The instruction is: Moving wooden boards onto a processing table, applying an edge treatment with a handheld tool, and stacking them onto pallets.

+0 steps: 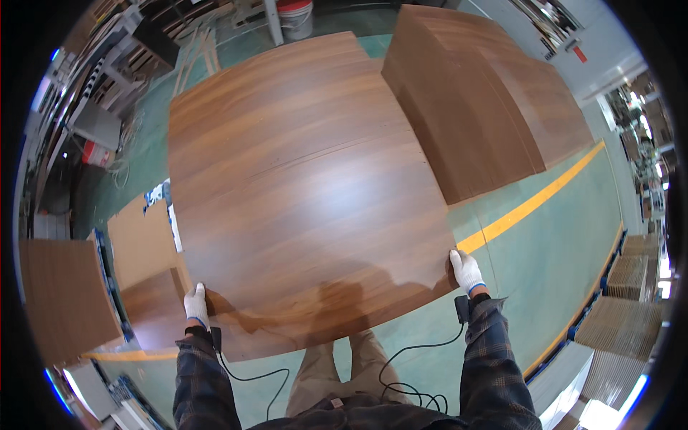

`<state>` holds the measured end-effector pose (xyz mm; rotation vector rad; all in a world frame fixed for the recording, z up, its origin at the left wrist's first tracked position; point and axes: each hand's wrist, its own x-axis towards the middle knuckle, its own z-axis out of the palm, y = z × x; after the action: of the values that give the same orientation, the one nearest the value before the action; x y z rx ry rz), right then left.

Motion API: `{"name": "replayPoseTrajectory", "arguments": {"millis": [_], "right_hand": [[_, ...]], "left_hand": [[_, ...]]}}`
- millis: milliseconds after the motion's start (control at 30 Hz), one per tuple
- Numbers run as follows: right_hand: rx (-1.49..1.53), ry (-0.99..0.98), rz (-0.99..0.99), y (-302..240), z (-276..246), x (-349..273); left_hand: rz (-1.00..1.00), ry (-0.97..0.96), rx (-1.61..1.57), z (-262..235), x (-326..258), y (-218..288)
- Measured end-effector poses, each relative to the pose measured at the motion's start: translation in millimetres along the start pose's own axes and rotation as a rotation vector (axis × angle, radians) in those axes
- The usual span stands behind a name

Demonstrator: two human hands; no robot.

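A large wood-grain panel (308, 193) stretches out in front of me, its near edge by my legs. My left hand (196, 304), in a white glove, is closed on the panel's left edge near the close corner. At the right edge my right hand (466, 271), gloved the same way, also grips the panel. Both thumbs lie along the top face, while the other fingers are mostly hidden beneath. What supports the far part of the panel is hidden under it.
A tall stack of brown wood-grain panels (494, 107) stands close on the right. Left are cardboard (143, 240) and another brown panel stack (68, 297). A yellow line (530, 206) crosses the green floor. Cables (423, 346) hang near my legs; a bucket (295, 18) stands beyond.
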<state>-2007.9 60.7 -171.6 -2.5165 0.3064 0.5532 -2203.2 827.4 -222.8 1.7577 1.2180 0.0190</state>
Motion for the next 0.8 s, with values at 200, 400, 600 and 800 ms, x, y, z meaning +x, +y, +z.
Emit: {"name": "replayPoseTrajectory", "arguments": {"millis": [200,400,600,800], "right_hand": [[0.078,0.024,-0.053,18.0,2.3,4.0],[0.169,-0.068,0.155,69.9,1.4,4.1],[0.42,-0.008,0.171,54.7,5.3,-6.0],[0.341,-0.167,0.179,55.7,2.0,3.4]], "left_hand": [[-0.052,-0.064,0.026,12.6,-24.6,41.4],[-0.373,-0.287,-0.209,-25.9,-67.8,10.7],[-0.279,-0.331,-0.399,-8.2,-133.3,-4.0],[-0.304,-0.29,-0.242,-15.3,-130.2,-24.3]]}}
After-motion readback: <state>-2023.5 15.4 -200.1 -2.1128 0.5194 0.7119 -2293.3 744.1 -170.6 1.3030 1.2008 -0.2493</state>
